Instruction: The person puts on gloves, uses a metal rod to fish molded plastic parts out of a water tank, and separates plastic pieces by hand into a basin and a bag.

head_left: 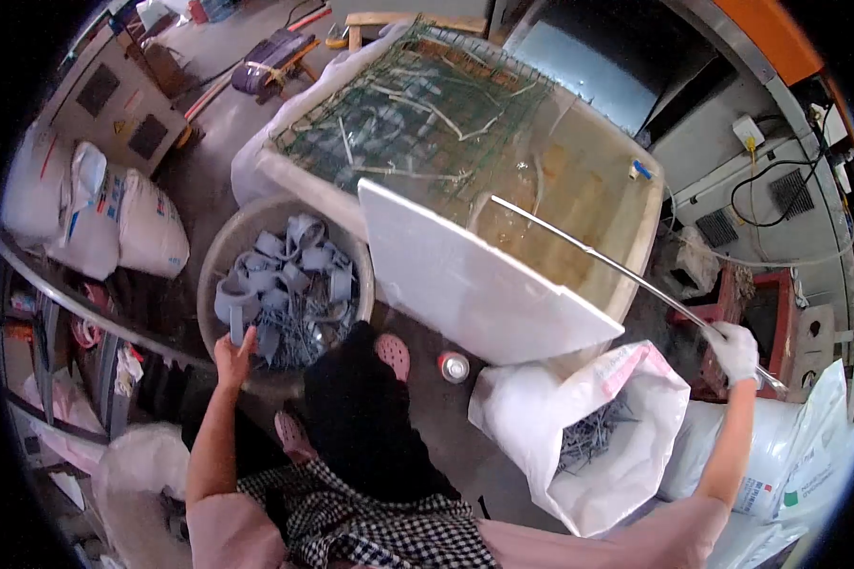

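My bare left hand (234, 358) is closed around the lower end of a grey plastic pipe fitting (236, 302) at the near left rim of a round tub (215, 235). More grey plastic fittings (304, 231) and thin grey sprue pieces (289, 334) fill that tub. On the far right, my right hand (733, 352), in a white glove, grips a long metal rod (626, 269). The rod slants up and left over a water tank (647, 223), its far end above the water. A white board (474, 280) leans along the tank's near side.
Green netting (399, 114) with pale strips covers the tank's far left part. An open white sack (522, 412) with grey scraps stands in front, a drink can (454, 367) beside it. Full sacks (152, 223) stand left; more bags (731, 450) lie right. A metal rail (95, 308) crosses the left.
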The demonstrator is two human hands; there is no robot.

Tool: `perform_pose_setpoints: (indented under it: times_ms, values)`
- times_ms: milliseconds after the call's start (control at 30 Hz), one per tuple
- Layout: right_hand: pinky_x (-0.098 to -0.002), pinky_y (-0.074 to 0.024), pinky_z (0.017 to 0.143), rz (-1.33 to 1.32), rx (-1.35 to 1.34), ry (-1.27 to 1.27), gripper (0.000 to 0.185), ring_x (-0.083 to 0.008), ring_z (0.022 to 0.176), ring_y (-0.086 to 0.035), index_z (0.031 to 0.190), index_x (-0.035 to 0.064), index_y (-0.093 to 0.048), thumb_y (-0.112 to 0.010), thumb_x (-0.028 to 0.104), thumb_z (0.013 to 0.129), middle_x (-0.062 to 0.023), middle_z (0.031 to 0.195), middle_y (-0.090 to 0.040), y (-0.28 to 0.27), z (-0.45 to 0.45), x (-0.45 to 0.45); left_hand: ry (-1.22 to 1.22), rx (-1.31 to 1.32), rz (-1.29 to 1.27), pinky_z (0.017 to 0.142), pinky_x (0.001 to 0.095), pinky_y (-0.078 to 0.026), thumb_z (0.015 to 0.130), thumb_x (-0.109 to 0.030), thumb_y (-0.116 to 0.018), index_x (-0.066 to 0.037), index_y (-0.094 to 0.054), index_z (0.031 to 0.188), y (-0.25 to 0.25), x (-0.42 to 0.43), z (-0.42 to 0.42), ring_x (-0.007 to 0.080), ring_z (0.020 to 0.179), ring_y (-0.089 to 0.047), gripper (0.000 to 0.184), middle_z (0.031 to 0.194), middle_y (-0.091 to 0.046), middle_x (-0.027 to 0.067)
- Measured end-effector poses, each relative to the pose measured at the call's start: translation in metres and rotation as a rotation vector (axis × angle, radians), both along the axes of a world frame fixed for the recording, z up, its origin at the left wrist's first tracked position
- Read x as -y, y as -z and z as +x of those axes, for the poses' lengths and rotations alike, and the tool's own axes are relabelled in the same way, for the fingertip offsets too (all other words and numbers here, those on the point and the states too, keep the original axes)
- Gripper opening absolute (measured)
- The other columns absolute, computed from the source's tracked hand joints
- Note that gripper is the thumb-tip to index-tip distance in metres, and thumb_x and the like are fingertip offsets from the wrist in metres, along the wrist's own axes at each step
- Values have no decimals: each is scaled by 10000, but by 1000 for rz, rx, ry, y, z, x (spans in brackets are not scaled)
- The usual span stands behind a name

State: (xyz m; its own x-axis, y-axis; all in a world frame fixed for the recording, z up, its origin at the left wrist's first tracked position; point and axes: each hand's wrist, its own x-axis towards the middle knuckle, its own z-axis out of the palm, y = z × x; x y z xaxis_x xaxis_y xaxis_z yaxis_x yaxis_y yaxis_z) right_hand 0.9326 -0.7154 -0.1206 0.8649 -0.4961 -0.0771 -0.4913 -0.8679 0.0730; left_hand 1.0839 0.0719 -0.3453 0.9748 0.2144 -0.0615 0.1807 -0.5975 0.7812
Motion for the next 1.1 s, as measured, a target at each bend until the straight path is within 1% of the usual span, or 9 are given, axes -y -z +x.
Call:
perform_pose_setpoints:
  times_ms: [133, 267, 400, 500, 600, 733, 867, 933, 1100]
  values:
    - [-396, -452, 631, 48, -6, 93, 319, -359, 675, -600, 835, 3, -682, -633, 318, 830, -209, 735, -616, -25, -54, 32, -3, -160, 110, 516, 320, -431, 863, -368, -674, -5, -611, 638, -3, -1, 3, 138, 502, -545, 431, 536, -566, 41]
    - [-320, -421, 616, 240, 100, 14, 302, -111, 636, -458, 833, -66, -616, -599, 229, 899, -89, 624, -511, 4, -38, 36, -66, -121, 184, 527, 347, -429, 849, -432, -669, 13, -612, 639, -28, 12, -4, 169, 523, -563, 495, 534, -558, 70]
    - [-341, -448, 691, 396, 223, -167, 356, -175, 684, -539, 947, -38, -645, -562, 306, 916, -175, 766, -630, 84, 35, -7, -91, -59, 238, 534, 350, -427, 832, -463, -678, 46, -645, 719, -49, -12, -12, 169, 528, -554, 522, 530, -525, 109]
    - [-460, -464, 725, 280, 74, -293, 345, -450, 854, -575, 907, -7, -632, -535, 324, 906, -257, 900, -619, 169, 79, -8, -231, 3, 150, 531, 326, -414, 831, -479, -679, 39, -670, 775, -80, -51, -30, 86, 563, -466, 521, 551, -521, 38]
    - [-463, -486, 735, 64, -299, -510, 250, -418, 898, -617, 881, 46, -669, -571, 274, 845, -262, 935, -640, 239, 107, 19, -361, 170, 211, 532, 318, -400, 835, -486, -677, 29, -674, 802, -117, -112, -86, 70, 590, -430, 515, 599, -525, -25]
    - [-398, -482, 740, 375, 14, -140, 318, -341, 736, -590, 1008, -16, -651, -608, 252, 843, -258, 858, -643, 271, 162, 100, -696, -171, 394, 602, 330, -434, 825, -477, -681, 80, -650, 813, -156, -193, -222, 98, 640, -488, 558, 665, -580, 50]
    - [-405, -448, 864, -75, 344, -254, 382, -357, 973, -597, 1091, -34, -608, -578, 284, 882, -241, 1077, -625, 84, 215, -69, -863, -399, 617, 713, 416, -473, 770, -556, -679, 108, -646, 842, -126, -247, -345, 344, 740, -644, 669, 747, -646, 244]
    - [-391, -433, 913, 56, 616, -483, 405, -330, 1061, -583, 1150, -8, -599, -558, 307, 899, -215, 1151, -609, 31, 243, -166, -906, -500, 663, 748, 420, -481, 752, -590, -673, 93, -646, 865, -89, -282, -388, 363, 807, -642, 693, 806, -650, 253]
    - [-390, -469, 881, 352, 363, -1028, 346, -329, 994, -608, 1174, 24, -590, -564, 165, 859, -179, 1105, -625, 33, 272, -462, -779, -291, 838, 924, 424, -437, 794, -453, -696, 27, -596, 1133, -77, -277, -313, 383, 1058, -566, 596, 1099, -612, 244]
